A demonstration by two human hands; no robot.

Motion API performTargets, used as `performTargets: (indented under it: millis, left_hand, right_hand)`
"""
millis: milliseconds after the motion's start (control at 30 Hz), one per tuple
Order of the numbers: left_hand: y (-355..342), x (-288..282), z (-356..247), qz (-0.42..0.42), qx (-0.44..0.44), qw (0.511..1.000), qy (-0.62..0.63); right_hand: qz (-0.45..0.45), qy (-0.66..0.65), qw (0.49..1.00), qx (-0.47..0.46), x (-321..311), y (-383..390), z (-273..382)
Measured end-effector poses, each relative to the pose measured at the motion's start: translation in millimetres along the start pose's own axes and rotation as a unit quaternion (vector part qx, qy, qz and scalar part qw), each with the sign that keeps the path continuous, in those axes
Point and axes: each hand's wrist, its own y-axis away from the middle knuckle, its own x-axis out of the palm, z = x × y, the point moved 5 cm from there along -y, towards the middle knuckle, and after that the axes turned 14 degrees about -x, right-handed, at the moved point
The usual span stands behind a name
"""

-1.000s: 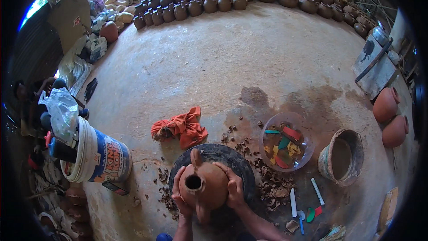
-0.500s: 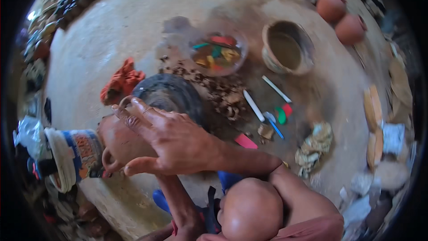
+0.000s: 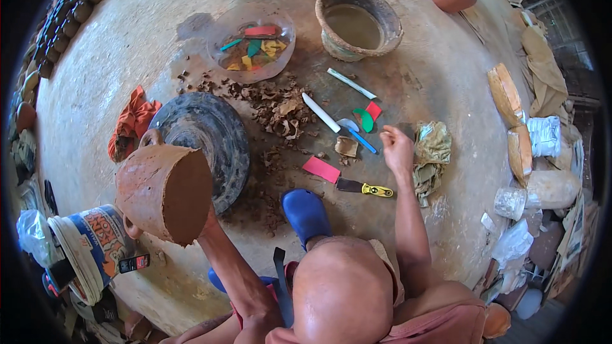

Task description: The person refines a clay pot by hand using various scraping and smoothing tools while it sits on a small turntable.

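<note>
A reddish-brown clay pot (image 3: 159,188) with small loop handles is tilted above the floor, its flat round face turned to the right. My left hand, mostly hidden behind the pot, holds it up from below; only the wrist and forearm show. Out to the right, my right hand (image 3: 399,150) hovers low with bent, slightly parted fingers, and nothing shows in them. Closest to it lie a blue-handled tool (image 3: 362,140), a green oval piece (image 3: 364,120) and a crumpled cloth (image 3: 432,153). A dark round turntable (image 3: 220,146) stands beyond the pot.
Clay scraps (image 3: 284,109) litter the floor near a clear basin (image 3: 252,76) of water and coloured pieces. A larger bucket (image 3: 338,44) holds murky water. White sticks (image 3: 320,113), a yellow-handled scraper (image 3: 373,190), an orange cloth (image 3: 132,121) and a paint pail (image 3: 95,242) lie around.
My right hand has left the pot and moved right to the tools. The pot has been raised and tipped, baring the turntable. The view has shifted, and the yellow-handled scraper is now uncovered.
</note>
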Motion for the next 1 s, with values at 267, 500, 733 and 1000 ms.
performTargets:
  millis: [267, 500, 733, 1000]
  left_hand:
    - [4, 8, 8, 0.007, -0.014, 1.0, 0.025]
    - [1, 22, 2, 0.007, 0.011, 0.999, 0.044]
    - [3, 18, -9, 0.011, 0.021, 0.997, 0.072]
    - [3, 24, -13, 0.028, 0.027, 0.994, 0.099]
  right_hand:
    - [0.141, 0.081, 0.983, -0.085, 58, -45, -6]
    - [0.173, 0.029, 0.964, -0.202, 64, -63, -30]
    - [0.22, 0.069, 0.958, -0.168, 35, -55, -3]
    - [0.065, -0.085, 0.915, -0.388, 59, -148, 244]
